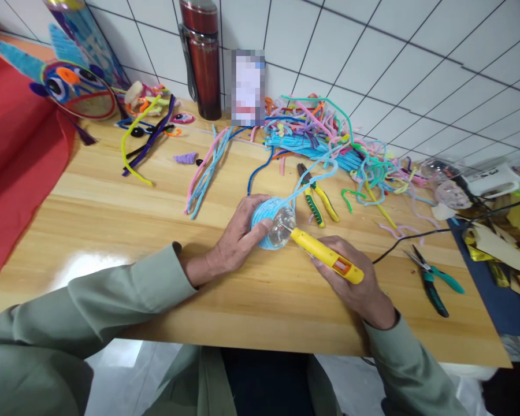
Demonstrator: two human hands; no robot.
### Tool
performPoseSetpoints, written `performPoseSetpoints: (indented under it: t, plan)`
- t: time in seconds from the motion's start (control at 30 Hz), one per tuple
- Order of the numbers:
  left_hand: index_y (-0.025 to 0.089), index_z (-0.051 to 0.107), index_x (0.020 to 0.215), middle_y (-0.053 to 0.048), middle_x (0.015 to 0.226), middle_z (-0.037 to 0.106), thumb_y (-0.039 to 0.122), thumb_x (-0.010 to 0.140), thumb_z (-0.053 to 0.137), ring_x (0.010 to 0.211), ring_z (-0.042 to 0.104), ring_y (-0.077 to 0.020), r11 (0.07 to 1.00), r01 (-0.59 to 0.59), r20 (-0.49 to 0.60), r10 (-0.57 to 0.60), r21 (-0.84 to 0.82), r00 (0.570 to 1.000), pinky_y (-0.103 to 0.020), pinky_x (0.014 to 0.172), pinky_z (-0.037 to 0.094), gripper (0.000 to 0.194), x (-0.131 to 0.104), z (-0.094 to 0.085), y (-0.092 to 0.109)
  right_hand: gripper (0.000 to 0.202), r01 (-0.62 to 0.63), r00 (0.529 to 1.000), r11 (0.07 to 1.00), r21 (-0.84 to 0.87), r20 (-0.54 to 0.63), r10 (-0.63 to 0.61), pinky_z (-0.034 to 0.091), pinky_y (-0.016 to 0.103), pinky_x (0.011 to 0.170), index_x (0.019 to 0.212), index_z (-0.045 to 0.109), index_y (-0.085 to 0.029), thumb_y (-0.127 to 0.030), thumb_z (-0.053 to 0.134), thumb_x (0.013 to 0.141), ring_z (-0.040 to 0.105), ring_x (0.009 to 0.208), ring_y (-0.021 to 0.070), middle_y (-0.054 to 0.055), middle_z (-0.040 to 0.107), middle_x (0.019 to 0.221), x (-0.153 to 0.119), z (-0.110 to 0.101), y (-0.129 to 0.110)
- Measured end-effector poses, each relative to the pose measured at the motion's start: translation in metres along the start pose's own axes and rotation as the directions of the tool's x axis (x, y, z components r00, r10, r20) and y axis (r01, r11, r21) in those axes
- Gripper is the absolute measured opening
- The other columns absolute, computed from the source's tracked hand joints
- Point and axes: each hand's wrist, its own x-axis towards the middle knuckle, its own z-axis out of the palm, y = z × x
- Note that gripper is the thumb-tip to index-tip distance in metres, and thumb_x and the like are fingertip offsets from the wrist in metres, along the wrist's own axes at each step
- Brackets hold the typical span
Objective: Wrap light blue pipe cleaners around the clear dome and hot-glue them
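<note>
At frame centre, a fuzzy light-blue coil (pixel 260 215) borders a glossy clear piece (pixel 281 229), at which a smooth yellow tool (pixel 323 252) points its slim tip. The left hand (pixel 239 236) pinches the coil in its grip, thumb uppermost; the right hand (pixel 356 277), angled in from the lower right, wraps its grip around the tool. Below lies a wood-grain tabletop (pixel 251 303), white tiles (pixel 245 20) along the top.
</note>
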Motion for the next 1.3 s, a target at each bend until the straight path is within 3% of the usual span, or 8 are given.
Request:
performPoseSetpoints:
  t: [0.5, 0.97, 1.3]
  plan:
    - [0.027, 0.057, 0.146, -0.012, 0.147, 0.063, 0.053, 0.111, 0.057, 0.14, 0.059, -0.0307, 1.0, 0.007, 0.004, -0.007, 0.012, 1.0, -0.055, 0.128, 0.045, 0.043, 0.0003, -0.0018, 0.002, 0.015, -0.03, 1.0, 0.999, -0.011, -0.008, 0.03, 0.064, 0.036, 0.084, 0.116, 0.068, -0.026, -0.022, 0.073, 0.103, 0.078, 0.095, 0.0241, 0.008, 0.079, 0.105, -0.0029, 0.0032, 0.0018]
    - [0.026, 0.055, 0.147, -0.012, 0.147, 0.062, 0.051, 0.112, 0.056, 0.14, 0.058, -0.0308, 1.0, 0.001, 0.019, -0.001, 0.023, 1.0, -0.055, 0.128, 0.045, 0.043, -0.0008, -0.0012, 0.0025, 0.017, 0.015, 0.999, 0.999, -0.034, -0.037, -0.016, 0.065, 0.036, 0.081, 0.117, 0.067, -0.026, -0.021, 0.072, 0.103, 0.078, 0.091, 0.0229, 0.007, 0.079, 0.103, -0.0004, 0.0059, 0.0034]
    - [0.025, 0.055, 0.147, -0.012, 0.145, 0.063, 0.054, 0.112, 0.056, 0.136, 0.06, -0.0305, 1.0, 0.009, 0.01, -0.009, 0.003, 1.0, -0.054, 0.125, 0.047, 0.046, -0.0017, 0.0014, -0.0001, 0.014, -0.028, 0.997, 1.0, -0.012, -0.074, 0.027, 0.066, 0.035, 0.078, 0.114, 0.068, -0.026, -0.021, 0.072, 0.102, 0.079, 0.088, 0.0226, 0.006, 0.081, 0.1, -0.0029, -0.0027, 0.0014]
